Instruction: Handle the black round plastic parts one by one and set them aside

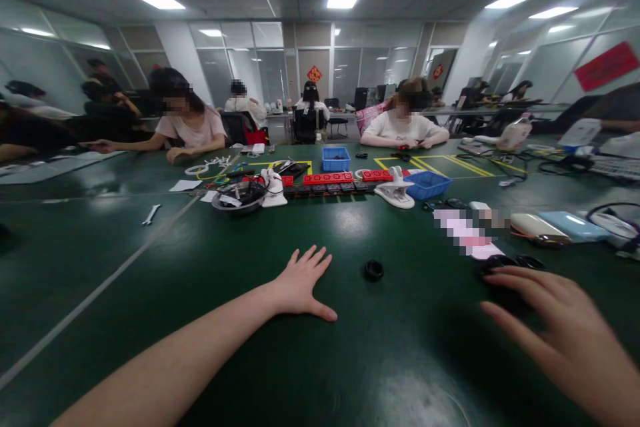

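Observation:
My left hand [303, 283] lies palm down on the green tabletop [240, 360], with its fingers and thumb spread and nothing in it. A small black ring-shaped part [373, 271] rests on the surface just to its right. At the right, my right hand [560, 330] is slightly blurred, its thumb held apart from the outstretched fingers. Its fingertips are over or beside a dark round piece [500, 263], which they partly cover; whether they touch it I cannot tell. Another black ring-like piece [530, 261] lies just behind those fingers.
Across the table's middle stand red power strips [327, 178], white clamp bases [396, 192], a metal bowl of cables [240, 199] and blue bins [426, 184]. A wrench [151, 215] lies left. Pouch-like cases [540, 229] sit right. Two people sit opposite.

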Tool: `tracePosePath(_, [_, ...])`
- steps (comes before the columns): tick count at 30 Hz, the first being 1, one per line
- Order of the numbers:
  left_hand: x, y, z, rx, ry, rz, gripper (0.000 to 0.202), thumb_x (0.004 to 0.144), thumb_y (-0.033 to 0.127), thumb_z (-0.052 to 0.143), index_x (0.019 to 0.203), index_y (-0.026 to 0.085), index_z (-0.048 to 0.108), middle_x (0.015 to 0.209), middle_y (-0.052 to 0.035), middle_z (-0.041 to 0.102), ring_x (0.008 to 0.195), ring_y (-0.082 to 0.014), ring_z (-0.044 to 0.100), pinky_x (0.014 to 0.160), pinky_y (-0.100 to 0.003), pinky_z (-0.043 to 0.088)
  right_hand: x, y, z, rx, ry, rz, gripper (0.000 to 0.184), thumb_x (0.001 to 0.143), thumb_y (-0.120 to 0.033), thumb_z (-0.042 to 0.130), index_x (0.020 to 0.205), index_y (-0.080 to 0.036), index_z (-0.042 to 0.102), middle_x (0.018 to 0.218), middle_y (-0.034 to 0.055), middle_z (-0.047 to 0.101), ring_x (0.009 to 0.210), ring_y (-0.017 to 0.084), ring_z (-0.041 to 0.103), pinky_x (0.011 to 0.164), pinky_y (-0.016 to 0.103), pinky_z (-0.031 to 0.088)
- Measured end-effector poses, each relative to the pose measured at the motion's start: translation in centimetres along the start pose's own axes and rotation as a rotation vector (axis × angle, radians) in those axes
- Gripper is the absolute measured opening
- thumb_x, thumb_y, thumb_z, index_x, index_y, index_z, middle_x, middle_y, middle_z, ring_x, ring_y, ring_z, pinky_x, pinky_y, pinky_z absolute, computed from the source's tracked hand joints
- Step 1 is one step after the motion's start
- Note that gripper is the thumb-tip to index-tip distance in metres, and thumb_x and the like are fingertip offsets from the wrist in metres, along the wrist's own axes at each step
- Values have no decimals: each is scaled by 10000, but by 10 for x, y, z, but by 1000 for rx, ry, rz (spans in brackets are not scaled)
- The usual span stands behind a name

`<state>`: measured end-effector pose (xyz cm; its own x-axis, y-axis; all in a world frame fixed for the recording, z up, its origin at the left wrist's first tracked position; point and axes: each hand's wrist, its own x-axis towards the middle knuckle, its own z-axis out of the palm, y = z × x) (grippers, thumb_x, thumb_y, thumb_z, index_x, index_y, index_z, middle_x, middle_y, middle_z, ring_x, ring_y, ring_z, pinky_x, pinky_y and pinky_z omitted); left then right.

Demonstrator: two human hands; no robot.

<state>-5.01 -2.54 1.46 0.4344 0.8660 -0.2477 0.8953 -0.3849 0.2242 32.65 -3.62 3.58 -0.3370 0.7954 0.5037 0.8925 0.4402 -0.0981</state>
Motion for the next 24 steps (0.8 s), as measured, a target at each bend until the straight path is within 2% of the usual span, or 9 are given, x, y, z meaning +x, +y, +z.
tracePosePath(2, [0, -1, 1, -2, 5, 6, 1103, 570, 813, 417, 1387, 172, 44, 1453, -107, -16, 1317, -300, -46, 1018, -559, 18, 23, -47, 14, 68, -120, -197, 440, 767, -529, 465, 1075, -225, 545, 1155, 107, 529, 1071, 273, 480, 864, 432, 435])
tracePosePath(4, [1, -3, 3, 1, 19, 14, 1106, 567, 815, 417, 1387, 173, 46, 1454, -107, -17, 1316, -304, -47, 1017, -562, 19, 43, -82, 35, 69, -205, -313, 519, 780, -500, 469, 1206, -203, 460, 1244, 100, 477, 1135, 265, 438, 911, 425, 413])
tracePosePath(6, [2, -4, 4, 8, 36, 19, 1110, 562, 819, 416, 1388, 174, 47, 1454, -108, -17, 1315, -309, -47, 1016, -565, 18, 58, -102, 56, 25, -242, -350, 614, 757, -477, 514, 1270, -161, 397, 1292, 119, 434, 1180, 291, 391, 945, 449, 378])
tracePosePath(8, [2, -5, 6, 13, 48, 21, 1116, 556, 825, 411, 1388, 176, 49, 1454, -111, -13, 1315, -313, -43, 1015, -567, 18, 68, -111, 73, -31, -278, -337, 627, 743, -441, 547, 1269, -131, 404, 1282, 144, 441, 1165, 312, 402, 943, 467, 368])
tracePosePath(10, [2, -6, 6, 13, 49, 26, 1117, 553, 830, 402, 1389, 180, 44, 1453, -112, -12, 1315, -314, -39, 1015, -566, 19, 72, -113, 83, -46, -330, -335, 534, 769, -371, 534, 1233, -121, 449, 1207, 145, 507, 1075, 288, 480, 890, 433, 417])
tracePosePath(13, [1, -6, 4, 4, 38, 31, 1127, 547, 837, 396, 1389, 178, 41, 1453, -112, -17, 1314, -316, -42, 1016, -566, 20, 67, -112, 82, -54, -346, -367, 411, 802, -239, 475, 1198, -133, 484, 1111, 123, 567, 949, 249, 537, 792, 400, 467])
tracePosePath(18, [0, -6, 2, -19, 24, 39, 1105, 572, 822, 397, 1388, 168, 41, 1452, -108, -25, 1313, -315, -53, 1015, -570, 15, 40, -99, 49, 1, -403, -412, 406, 785, -141, 414, 1175, -179, 517, 1068, 100, 602, 869, 241, 564, 715, 413, 497])
tracePosePath(21, [0, -5, 0, -25, 12, 34, 1102, 573, 814, 413, 1388, 174, 36, 1452, -100, -40, 1312, -315, -61, 1018, -567, 8, 17, -80, 25, 84, -505, -352, 382, 757, -192, 471, 1123, -237, 569, 1052, 69, 624, 856, 243, 591, 718, 411, 517])
tracePosePath(24, [0, -2, -2, -23, -8, 16, 1096, 576, 808, 420, 1388, 184, 30, 1451, -91, -50, 1312, -314, -64, 1022, -557, 4, -13, -46, 9, 167, -568, -252, 339, 743, -289, 518, 1070, -316, 600, 1032, 28, 640, 963, 272, 579, 803, 430, 505])
